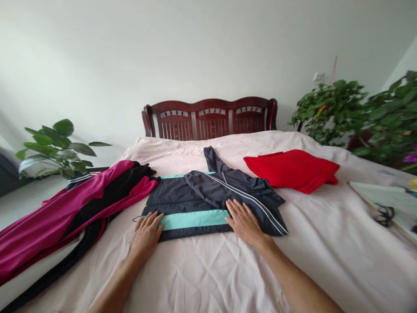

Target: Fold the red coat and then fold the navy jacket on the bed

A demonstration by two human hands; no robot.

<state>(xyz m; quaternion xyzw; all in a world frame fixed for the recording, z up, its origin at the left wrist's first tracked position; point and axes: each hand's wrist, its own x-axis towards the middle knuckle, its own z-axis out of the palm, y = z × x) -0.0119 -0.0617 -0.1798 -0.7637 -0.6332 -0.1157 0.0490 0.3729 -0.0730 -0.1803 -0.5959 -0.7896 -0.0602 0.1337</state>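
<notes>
A dark navy jacket (182,198) with turquoise bands and white piping lies flat on the pink bedsheet (208,274). One of its sleeves is laid across the body, and the other sticks out toward the headboard. My left hand (146,232) rests at the jacket's near left corner, fingers spread. On the near right part, beside the end of the turquoise band, my right hand (244,221) lies flat with its fingers apart. Neither hand grips the fabric.
Folded red cloth (291,169) lies right of the jacket. Magenta and black clothes (81,204) are heaped at the left. A wooden headboard (211,117) stands behind. Leafy plants (332,108) flank the bed, and a white board (374,200) with a black item lies far right.
</notes>
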